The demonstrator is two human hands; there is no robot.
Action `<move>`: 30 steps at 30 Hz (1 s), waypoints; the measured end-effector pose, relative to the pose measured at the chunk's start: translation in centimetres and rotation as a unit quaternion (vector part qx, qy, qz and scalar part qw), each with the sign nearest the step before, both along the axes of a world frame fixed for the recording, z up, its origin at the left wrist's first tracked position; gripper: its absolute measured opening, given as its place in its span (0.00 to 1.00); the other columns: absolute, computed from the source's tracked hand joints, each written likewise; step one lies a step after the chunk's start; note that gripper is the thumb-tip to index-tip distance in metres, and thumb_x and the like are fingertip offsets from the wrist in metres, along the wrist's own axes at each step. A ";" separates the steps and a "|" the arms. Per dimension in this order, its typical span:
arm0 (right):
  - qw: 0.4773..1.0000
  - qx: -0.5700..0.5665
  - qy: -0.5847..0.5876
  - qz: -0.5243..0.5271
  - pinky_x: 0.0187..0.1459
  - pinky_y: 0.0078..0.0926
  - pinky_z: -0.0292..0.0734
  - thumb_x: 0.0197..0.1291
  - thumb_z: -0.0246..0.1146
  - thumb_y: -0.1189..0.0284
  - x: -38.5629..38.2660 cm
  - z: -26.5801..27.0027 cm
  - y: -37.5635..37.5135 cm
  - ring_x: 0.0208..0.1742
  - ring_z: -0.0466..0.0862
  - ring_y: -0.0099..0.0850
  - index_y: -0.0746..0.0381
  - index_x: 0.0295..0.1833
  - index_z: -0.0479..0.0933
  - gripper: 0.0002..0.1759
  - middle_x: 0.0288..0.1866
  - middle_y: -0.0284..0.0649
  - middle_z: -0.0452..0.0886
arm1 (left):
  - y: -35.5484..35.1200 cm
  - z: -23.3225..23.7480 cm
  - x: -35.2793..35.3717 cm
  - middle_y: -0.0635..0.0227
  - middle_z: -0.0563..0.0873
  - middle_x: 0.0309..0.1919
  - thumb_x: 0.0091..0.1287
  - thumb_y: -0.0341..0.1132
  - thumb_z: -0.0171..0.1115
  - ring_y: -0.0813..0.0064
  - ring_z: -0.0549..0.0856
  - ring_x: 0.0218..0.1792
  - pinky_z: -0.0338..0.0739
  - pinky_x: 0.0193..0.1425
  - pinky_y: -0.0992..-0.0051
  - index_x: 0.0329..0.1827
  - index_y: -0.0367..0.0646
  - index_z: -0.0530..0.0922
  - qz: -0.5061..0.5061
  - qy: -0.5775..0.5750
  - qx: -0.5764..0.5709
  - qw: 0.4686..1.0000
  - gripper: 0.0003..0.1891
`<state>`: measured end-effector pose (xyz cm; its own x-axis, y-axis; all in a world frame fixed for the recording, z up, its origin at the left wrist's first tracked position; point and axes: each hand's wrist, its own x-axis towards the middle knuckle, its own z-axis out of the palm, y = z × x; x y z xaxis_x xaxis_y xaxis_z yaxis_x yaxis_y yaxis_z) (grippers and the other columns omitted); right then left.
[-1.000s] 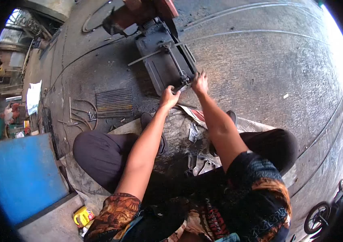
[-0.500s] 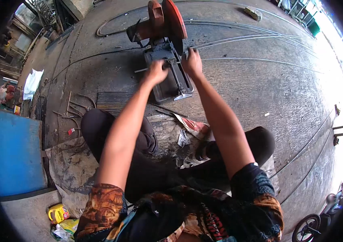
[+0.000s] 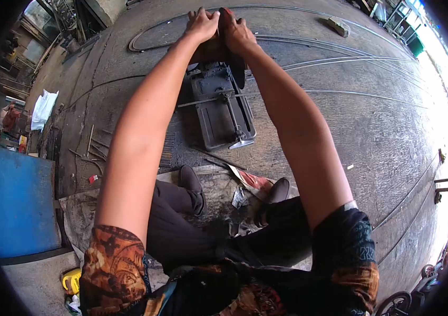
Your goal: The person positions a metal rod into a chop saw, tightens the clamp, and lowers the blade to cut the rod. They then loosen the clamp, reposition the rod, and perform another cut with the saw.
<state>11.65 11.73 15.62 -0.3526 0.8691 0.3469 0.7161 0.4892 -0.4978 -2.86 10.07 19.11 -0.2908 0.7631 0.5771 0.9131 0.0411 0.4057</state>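
Observation:
An abrasive cut-off saw stands on the floor ahead of me, its dark base [image 3: 214, 118] in sight and its motor largely covered by my hands. My left hand [image 3: 202, 26] is closed over the upper left of the saw head, with its fingertips partly hidden. Against the red blade guard [image 3: 227, 14], my right hand [image 3: 238, 36] has its fingers curled round the edge. Part of the dark cutting disc [image 3: 238, 71] shows below. A thin metal rod [image 3: 197, 101] lies across the base in the vise, near the clamp screw [image 3: 233, 116].
Long metal rods [image 3: 340, 59] stretch across the floor to the right, joining a curved bundle at the back. Cut rods and bent pieces [image 3: 96, 150] lie left of the saw. A blue panel [image 3: 18, 197] stands at left. A stone block [image 3: 338, 26] sits far right.
Both hands have left the vise area and moved up and forward onto the saw head. My knees have shifted, so both shoes now show. The rod stays across the base.

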 end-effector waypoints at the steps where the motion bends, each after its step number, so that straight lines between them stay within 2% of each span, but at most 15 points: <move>1: 1.000 -0.003 0.022 0.006 0.59 0.50 0.77 0.61 0.57 0.68 -0.3 -0.9 0.7 0.57 0.79 0.62 0.62 0.77 0.51 0.39 0.63 0.62 0.68 | 1.5 -0.9 -0.7 0.47 0.83 0.48 0.68 0.56 0.55 0.47 0.81 0.55 0.74 0.58 0.59 0.53 0.37 0.77 -0.029 -0.019 -0.018 0.999 0.28; 5: 0.999 0.020 0.046 0.009 0.55 0.52 0.78 0.64 0.52 0.70 0.8 -2.8 -1.5 0.53 0.80 0.64 0.63 0.79 0.44 0.40 0.66 0.63 0.65 | -1.4 -1.6 0.0 0.48 0.82 0.44 0.70 0.50 0.54 0.49 0.81 0.49 0.74 0.54 0.61 0.48 0.36 0.75 -0.109 -0.100 -0.024 0.989 0.22; 8: 0.995 0.034 0.093 0.026 0.52 0.53 0.79 0.63 0.53 0.72 2.5 -4.5 -4.1 0.51 0.80 0.65 0.63 0.78 0.46 0.39 0.67 0.63 0.64 | -4.6 -3.6 2.1 0.51 0.77 0.36 0.73 0.38 0.52 0.52 0.77 0.40 0.72 0.48 0.59 0.39 0.35 0.69 -0.182 -0.025 0.094 0.979 0.13; 9: 0.993 0.046 0.103 0.028 0.51 0.54 0.79 0.63 0.54 0.71 3.0 -5.4 -5.1 0.50 0.80 0.66 0.62 0.78 0.46 0.40 0.67 0.63 0.64 | -5.9 -4.2 2.4 0.33 0.66 0.67 0.73 0.46 0.51 0.39 0.66 0.69 0.63 0.74 0.58 0.66 0.25 0.63 -0.185 -0.046 0.011 0.982 0.31; 11: 0.991 0.059 0.115 0.027 0.51 0.55 0.79 0.63 0.56 0.70 3.7 -6.6 -6.4 0.50 0.80 0.66 0.62 0.78 0.46 0.40 0.67 0.62 0.64 | -8.2 -5.8 4.0 0.32 0.61 0.70 0.74 0.46 0.50 0.39 0.62 0.72 0.59 0.77 0.59 0.70 0.23 0.57 -0.188 -0.020 0.058 0.980 0.34; 13: 0.992 0.063 0.108 0.009 0.51 0.56 0.78 0.63 0.58 0.69 4.1 -7.4 -7.4 0.50 0.80 0.65 0.59 0.78 0.44 0.42 0.67 0.62 0.64 | -9.6 -6.4 5.1 0.32 0.60 0.70 0.73 0.46 0.51 0.39 0.63 0.71 0.62 0.75 0.57 0.71 0.26 0.57 -0.183 -0.008 0.078 0.980 0.34; 15: 0.995 0.021 0.097 0.007 0.52 0.57 0.78 0.63 0.58 0.66 4.4 -6.4 -7.8 0.51 0.80 0.65 0.58 0.78 0.44 0.43 0.67 0.63 0.65 | -10.6 -5.7 6.0 0.33 0.65 0.65 0.72 0.44 0.53 0.37 0.67 0.67 0.66 0.70 0.53 0.66 0.29 0.62 -0.170 -0.024 0.088 0.981 0.29; 17: 0.996 -0.021 0.086 0.006 0.52 0.57 0.78 0.63 0.59 0.64 4.2 -5.1 -7.7 0.52 0.80 0.65 0.57 0.78 0.44 0.43 0.66 0.63 0.66 | -10.2 -4.8 5.5 0.38 0.65 0.68 0.72 0.44 0.54 0.43 0.64 0.71 0.59 0.75 0.58 0.70 0.30 0.61 -0.201 -0.081 0.035 0.976 0.31; 19: 0.997 -0.044 0.066 -0.007 0.54 0.56 0.77 0.62 0.61 0.59 3.7 -3.9 -6.6 0.54 0.79 0.64 0.58 0.76 0.48 0.43 0.63 0.66 0.68 | -8.3 -5.2 4.6 0.42 0.74 0.48 0.63 0.42 0.60 0.40 0.76 0.54 0.73 0.60 0.53 0.52 0.33 0.70 -0.142 -0.020 0.082 0.986 0.22; 21: 0.995 -0.057 0.076 -0.015 0.55 0.55 0.77 0.61 0.61 0.55 3.0 -3.4 -4.6 0.55 0.79 0.64 0.58 0.74 0.51 0.41 0.60 0.66 0.70 | -9.3 -0.2 4.9 0.44 0.83 0.48 0.53 0.43 0.66 0.51 0.80 0.56 0.77 0.58 0.59 0.46 0.35 0.80 -0.089 -0.207 -0.172 0.959 0.22; 23: 0.994 -0.033 0.104 0.007 0.54 0.56 0.77 0.62 0.61 0.55 2.2 -4.4 -2.0 0.55 0.79 0.65 0.57 0.72 0.53 0.39 0.58 0.66 0.71 | -8.1 0.4 4.2 0.45 0.81 0.56 0.52 0.46 0.69 0.58 0.82 0.56 0.77 0.59 0.63 0.51 0.35 0.81 -0.063 -0.334 -0.277 0.899 0.28; 24: 0.994 -0.026 0.109 0.004 0.54 0.56 0.77 0.62 0.61 0.58 2.1 -4.0 -2.3 0.54 0.79 0.64 0.52 0.75 0.53 0.39 0.56 0.64 0.73 | -6.0 -1.1 3.5 0.45 0.81 0.56 0.52 0.46 0.69 0.58 0.82 0.56 0.77 0.59 0.63 0.51 0.35 0.81 -0.063 -0.334 -0.276 0.899 0.28; 26: 0.994 0.001 0.106 0.022 0.53 0.55 0.77 0.63 0.60 0.60 2.6 -1.7 -4.9 0.55 0.80 0.61 0.49 0.77 0.53 0.39 0.60 0.58 0.74 | -1.8 -6.1 2.3 0.50 0.83 0.55 0.51 0.48 0.71 0.62 0.83 0.54 0.77 0.58 0.65 0.52 0.34 0.82 -0.047 -0.565 -0.211 0.796 0.30; 28: 0.993 0.029 0.103 0.042 0.53 0.54 0.78 0.64 0.59 0.61 2.8 -1.4 -5.2 0.55 0.80 0.58 0.45 0.79 0.53 0.39 0.64 0.52 0.76 | -1.9 -6.4 2.5 0.50 0.83 0.54 0.51 0.48 0.71 0.63 0.83 0.55 0.77 0.59 0.66 0.52 0.34 0.82 -0.035 -0.540 -0.195 0.818 0.30; 30: 0.996 -0.002 0.082 0.040 0.54 0.54 0.77 0.64 0.58 0.63 2.6 -2.4 -5.0 0.62 0.75 0.60 0.44 0.81 0.39 0.46 0.76 0.46 0.62 | -3.4 -5.9 3.0 0.50 0.83 0.53 0.51 0.49 0.72 0.63 0.82 0.55 0.77 0.59 0.67 0.51 0.34 0.83 -0.017 -0.513 -0.176 0.840 0.30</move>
<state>14.22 6.69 13.23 -0.3606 0.8418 0.4016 0.5837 0.5395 -0.6068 0.10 6.63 13.19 -0.4716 0.8518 -0.2281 0.0926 0.3051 0.9478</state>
